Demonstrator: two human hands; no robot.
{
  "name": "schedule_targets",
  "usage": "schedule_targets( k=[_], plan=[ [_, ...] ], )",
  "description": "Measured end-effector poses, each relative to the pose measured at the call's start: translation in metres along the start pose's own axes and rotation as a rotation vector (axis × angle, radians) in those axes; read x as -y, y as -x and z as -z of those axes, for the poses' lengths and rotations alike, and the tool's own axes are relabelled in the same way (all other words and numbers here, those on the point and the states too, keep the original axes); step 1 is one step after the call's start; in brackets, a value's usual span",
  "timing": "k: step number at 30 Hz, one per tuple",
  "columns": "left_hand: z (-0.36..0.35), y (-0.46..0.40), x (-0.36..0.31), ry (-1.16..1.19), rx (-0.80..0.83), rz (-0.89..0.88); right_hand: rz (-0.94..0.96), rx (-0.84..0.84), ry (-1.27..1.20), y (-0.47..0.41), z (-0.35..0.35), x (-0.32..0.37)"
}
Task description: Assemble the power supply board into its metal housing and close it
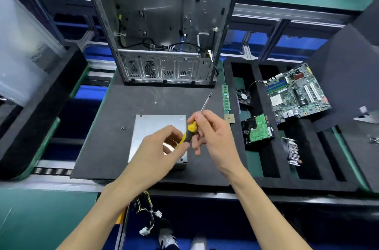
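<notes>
Nearest the camera, two bare forearms reaching forward over a dark foam surface. Left hand curled round the butt of a yellow-and-black screwdriver; right hand pinching the same tool higher up, where handle meets shaft, tip slanting up and away to the right. Directly beneath both hands, a closed metal housing, lying flat with lid on top. One small loose screw on the foam, left of the housing. Behind, an open computer case standing upright, cables inside. To the right, a black foam tray with a motherboard, a hard drive and a memory stick. Below the surface edge, a hanging wire bundle.
</notes>
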State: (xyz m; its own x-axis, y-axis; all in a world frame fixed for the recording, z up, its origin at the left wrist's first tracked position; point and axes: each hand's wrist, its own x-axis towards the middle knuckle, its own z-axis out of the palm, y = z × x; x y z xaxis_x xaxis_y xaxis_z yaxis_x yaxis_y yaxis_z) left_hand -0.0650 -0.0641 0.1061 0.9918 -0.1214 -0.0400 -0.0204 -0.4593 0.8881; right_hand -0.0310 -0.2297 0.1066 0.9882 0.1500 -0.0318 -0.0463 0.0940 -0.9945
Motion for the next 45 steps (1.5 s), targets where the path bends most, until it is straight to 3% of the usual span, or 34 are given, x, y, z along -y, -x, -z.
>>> schedule_targets(
  k=[11, 16, 21, 28, 35, 45],
  plan=[
    [-0.028, 0.023, -0.002, -0.070, -0.091, 0.080, -0.052, 0.149, 0.009, 0.015, 0.016, -0.020],
    [-0.014, 0.040, 0.004, -0.029, -0.226, 0.158, -0.081, 0.166, 0.028, 0.019, -0.011, -0.036],
    [0.029, 0.079, 0.024, -0.046, -0.379, 0.240, -0.077, 0.286, 0.141, 0.020, -0.067, -0.043],
    [0.085, 0.164, 0.101, -0.132, -0.493, 0.535, -0.070, 0.573, 0.352, 0.045, -0.188, -0.083],
    [0.116, 0.255, 0.205, -0.149, -0.507, 0.911, -0.205, 0.766, 0.509, 0.087, -0.281, -0.168],
    [0.101, 0.305, 0.288, -0.128, -0.499, 1.091, -0.288, 0.931, 0.745, 0.126, -0.323, -0.251]
  ],
)
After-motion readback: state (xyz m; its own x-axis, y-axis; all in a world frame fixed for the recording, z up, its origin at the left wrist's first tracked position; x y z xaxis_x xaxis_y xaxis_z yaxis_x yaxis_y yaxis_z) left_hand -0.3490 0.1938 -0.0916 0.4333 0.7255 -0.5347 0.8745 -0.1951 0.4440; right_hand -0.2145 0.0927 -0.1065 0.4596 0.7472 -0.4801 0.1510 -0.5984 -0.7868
